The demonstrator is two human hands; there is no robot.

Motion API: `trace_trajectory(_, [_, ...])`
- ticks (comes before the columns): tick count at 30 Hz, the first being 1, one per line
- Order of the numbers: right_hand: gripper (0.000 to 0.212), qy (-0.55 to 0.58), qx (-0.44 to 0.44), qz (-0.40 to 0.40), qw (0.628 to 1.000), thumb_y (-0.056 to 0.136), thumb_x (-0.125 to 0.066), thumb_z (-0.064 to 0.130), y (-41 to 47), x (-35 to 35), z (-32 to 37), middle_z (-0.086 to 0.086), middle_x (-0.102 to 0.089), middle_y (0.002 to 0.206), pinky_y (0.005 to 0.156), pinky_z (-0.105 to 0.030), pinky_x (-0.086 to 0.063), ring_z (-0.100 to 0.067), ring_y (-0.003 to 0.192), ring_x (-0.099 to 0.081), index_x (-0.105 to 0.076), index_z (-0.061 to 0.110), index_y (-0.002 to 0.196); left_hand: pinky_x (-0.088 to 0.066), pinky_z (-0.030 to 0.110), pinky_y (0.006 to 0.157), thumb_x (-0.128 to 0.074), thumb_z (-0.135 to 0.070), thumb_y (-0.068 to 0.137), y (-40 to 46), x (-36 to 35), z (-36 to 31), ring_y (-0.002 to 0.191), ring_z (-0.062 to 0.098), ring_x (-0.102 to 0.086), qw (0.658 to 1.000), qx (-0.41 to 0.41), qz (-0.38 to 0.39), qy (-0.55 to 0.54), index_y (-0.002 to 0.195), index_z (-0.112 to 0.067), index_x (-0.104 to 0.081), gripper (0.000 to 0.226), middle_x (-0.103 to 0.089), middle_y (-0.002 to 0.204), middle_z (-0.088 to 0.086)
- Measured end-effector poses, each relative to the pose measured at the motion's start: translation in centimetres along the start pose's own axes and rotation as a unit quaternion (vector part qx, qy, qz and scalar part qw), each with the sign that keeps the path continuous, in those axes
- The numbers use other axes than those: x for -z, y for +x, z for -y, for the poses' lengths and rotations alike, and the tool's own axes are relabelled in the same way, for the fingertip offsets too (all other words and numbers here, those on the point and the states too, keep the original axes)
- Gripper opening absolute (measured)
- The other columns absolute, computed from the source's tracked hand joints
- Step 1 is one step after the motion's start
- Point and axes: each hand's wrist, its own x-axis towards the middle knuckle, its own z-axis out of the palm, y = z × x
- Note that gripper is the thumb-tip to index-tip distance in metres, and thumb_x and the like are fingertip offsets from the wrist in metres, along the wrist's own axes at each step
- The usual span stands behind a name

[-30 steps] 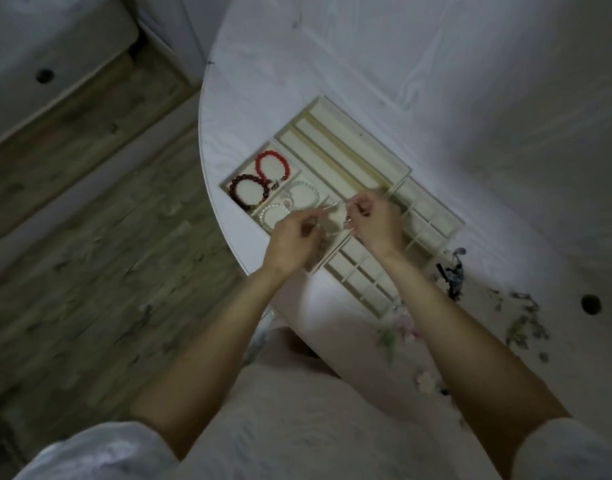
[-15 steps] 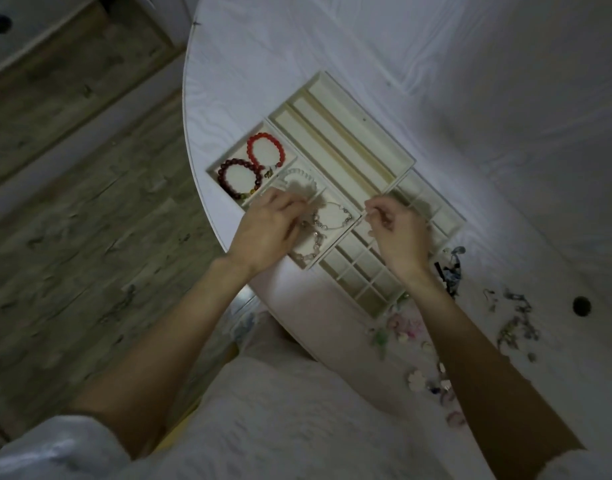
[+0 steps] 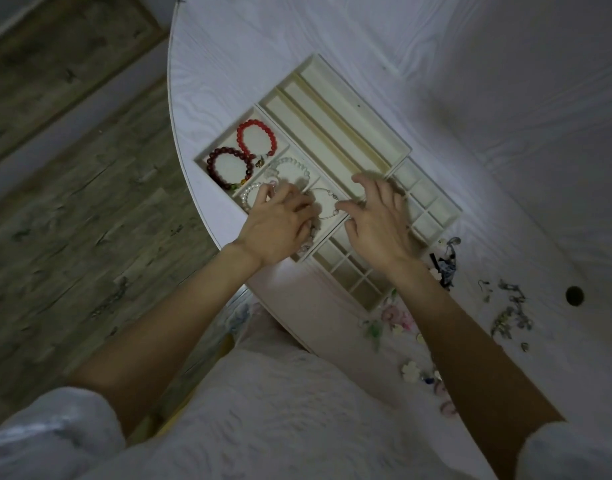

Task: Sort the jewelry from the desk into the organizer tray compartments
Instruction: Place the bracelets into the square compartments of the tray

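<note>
Head view. A white, wood-grained counter [image 3: 453, 46] with a rounded edge is seen from above; grey plank floor [image 3: 72, 168] lies to the left of it, and a dark round hole [image 3: 574, 295] is cut in the counter at far right.

The cream organizer tray [image 3: 363, 109] is set diagonally on the counter, its long axis running from upper left toward lower right. Its long, narrow slots lie along the far side, wider compartments along the near left, and a grid of small cells at the near right end.

In the leftmost wide compartment a bright red bead bracelet [image 3: 256, 138] and a dark red bead bracelet [image 3: 230, 168] lie flat, touching. In the next compartment a clear bead bracelet [image 3: 292, 164] and a pearl bracelet [image 3: 247, 197] are partly hidden by the left hand. A thin chain bracelet [image 3: 327, 204] lies as a loop in the compartment between the two hands.

The left hand [image 3: 278, 225] rests over the tray, fingers loosely curled; whether anything is gripped cannot be told. A string of pale pink beads [image 3: 309, 237] shows just under its fingers. The right hand [image 3: 379, 220] is spread, fingers relaxed, fingertips at the chain's clasp end; nothing is seen gripped.

Loose jewelry remains on the counter right of the tray: a dark blue piece [image 3: 444, 263], small greenish pieces [image 3: 508, 313], and pink and white flower pieces [image 3: 398, 318] beside the right forearm.
</note>
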Motion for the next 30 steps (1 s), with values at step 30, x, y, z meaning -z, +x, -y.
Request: trace_trajectory(30, [0.024,0.011,0.013,-0.006,1.0,0.084,-0.055,0.015,0.2,-0.2,-0.3,-0.01,-0.04,0.143,0.1,-0.042,-0.025,-0.029,0.13,-0.031,-0.07,0.018,0.103,-0.02,0.041,0.084,-0.04,-0.032,0.085,-0.1,-0.1,0.0,0.112,0.027,-0.047,1.0,0.0,0.022,0.017,0.103,-0.024,-0.069,0.034,-0.066,0.116,-0.005])
